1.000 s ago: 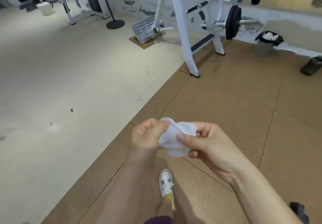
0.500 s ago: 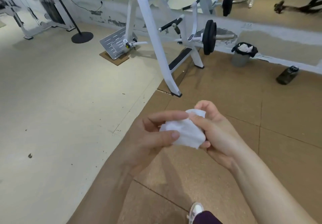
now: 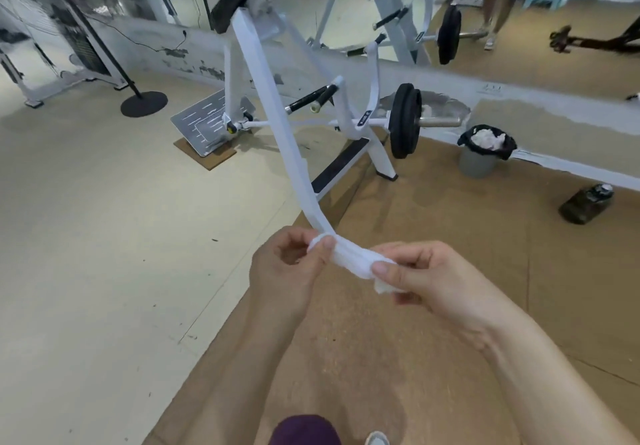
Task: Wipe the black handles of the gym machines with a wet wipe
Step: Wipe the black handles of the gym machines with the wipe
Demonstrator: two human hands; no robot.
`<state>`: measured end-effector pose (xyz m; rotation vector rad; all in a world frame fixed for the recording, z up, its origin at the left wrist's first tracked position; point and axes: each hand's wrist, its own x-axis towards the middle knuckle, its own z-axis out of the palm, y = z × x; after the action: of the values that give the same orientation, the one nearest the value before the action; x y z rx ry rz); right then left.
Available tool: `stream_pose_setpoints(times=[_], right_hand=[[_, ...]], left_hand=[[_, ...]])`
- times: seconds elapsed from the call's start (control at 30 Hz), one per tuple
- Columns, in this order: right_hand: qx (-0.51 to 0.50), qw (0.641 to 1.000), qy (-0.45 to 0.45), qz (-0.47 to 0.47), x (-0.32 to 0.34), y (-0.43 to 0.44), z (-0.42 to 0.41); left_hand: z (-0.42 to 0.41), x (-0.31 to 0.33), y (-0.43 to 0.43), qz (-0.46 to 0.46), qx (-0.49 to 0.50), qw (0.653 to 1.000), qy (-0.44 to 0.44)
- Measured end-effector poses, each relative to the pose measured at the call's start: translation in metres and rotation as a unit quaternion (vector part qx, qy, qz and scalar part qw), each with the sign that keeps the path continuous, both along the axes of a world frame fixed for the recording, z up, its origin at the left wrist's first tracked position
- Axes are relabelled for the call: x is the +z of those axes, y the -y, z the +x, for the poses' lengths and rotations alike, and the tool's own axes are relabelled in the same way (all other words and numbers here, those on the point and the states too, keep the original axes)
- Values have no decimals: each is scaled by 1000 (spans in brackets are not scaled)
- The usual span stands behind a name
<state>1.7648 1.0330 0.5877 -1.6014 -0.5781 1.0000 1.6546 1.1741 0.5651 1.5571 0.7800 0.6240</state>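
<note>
Pinching the wet wipe [image 3: 349, 263] at both ends, thumb against curled fingers, with the left hand [image 3: 287, 273] on the left end and the right hand [image 3: 427, 280] on the right. Pulled into a loose roll in between. Held out front over the brown floor mat [image 3: 450, 209], well apart from the machine's black handle [image 3: 310, 98].
</note>
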Motion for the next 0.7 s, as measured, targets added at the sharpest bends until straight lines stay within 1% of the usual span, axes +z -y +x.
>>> stream_pose_setpoints(times=[0.1,0.17,0.23,0.27,0.33,0.43,0.6,0.7], right_hand=[[-82,996,-31,13,-12,-32,59],[-139,986,-91,28,-24,-61,96],[-189,968,-159,51,-33,-95,131],[-208,961,-172,57,-36,-113,150],[-226,958,-167,57,-41,-155,188],[-214,964,-149,54,-47,-220,244],[-103,985,-130,40,-48,-304,331],[-45,993,-108,26,-51,-339,379]], left_hand=[[59,-7,-25,-32,20,999,17],[101,-14,-45,-9,29,999,16],[142,-19,-69,31,33,999,8],[162,-22,-83,43,29,999,4],[202,-26,-116,38,6,999,4],[262,-29,-172,34,-49,998,-8],[348,-27,-260,7,-57,998,-4],[392,-36,-307,-3,-79,995,-54]])
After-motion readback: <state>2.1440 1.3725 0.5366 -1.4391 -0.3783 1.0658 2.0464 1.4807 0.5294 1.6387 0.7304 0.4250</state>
